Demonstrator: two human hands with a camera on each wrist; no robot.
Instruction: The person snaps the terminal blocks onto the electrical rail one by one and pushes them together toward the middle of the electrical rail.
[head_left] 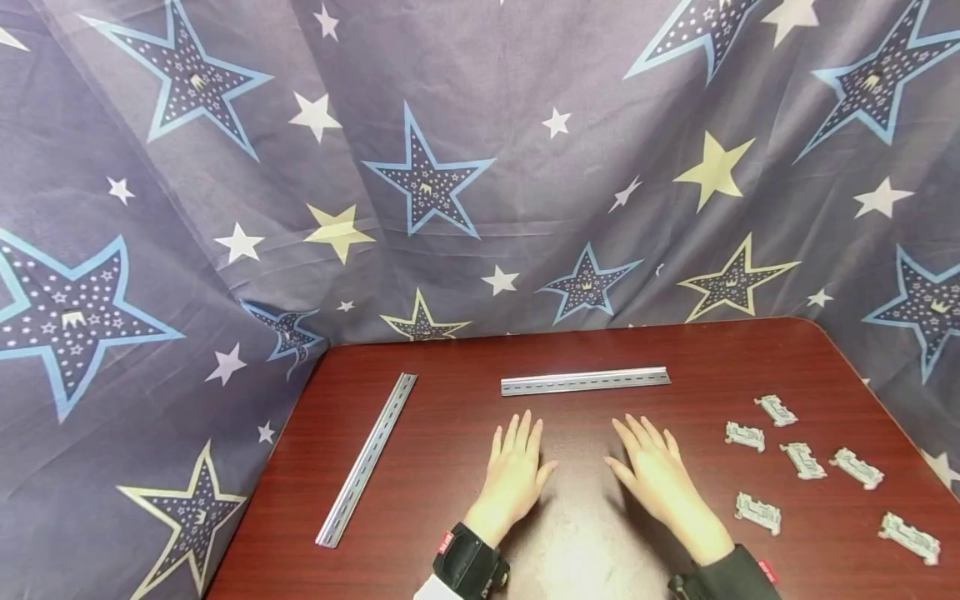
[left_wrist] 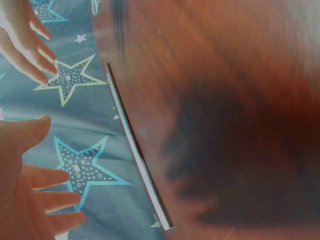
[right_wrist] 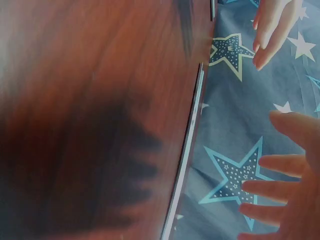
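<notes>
Starry cloth (head_left: 480, 83) hangs behind our red-brown tabletop (head_left: 577, 433), out beyond both hands. Left grip (head_left: 511, 473) and right grip (head_left: 656, 473) are both released, fingers stretched out, holding nothing; looks like they're hovering just above the wood. We'd call this a ready-or-rest pose, no handling underway. One metal strip (head_left: 585, 382) sits ahead of both, and a slanted metal strip (head_left: 367, 461) lies out left of the left grip. Six pale plastic pieces (head_left: 803, 461) are scattered right of the right grip. Next move, we reckon, calls for a reach and a careful pinch, since the pieces are small and oddly angled. Nearer ones could get in the way of a low reach to the farther ones.
</notes>
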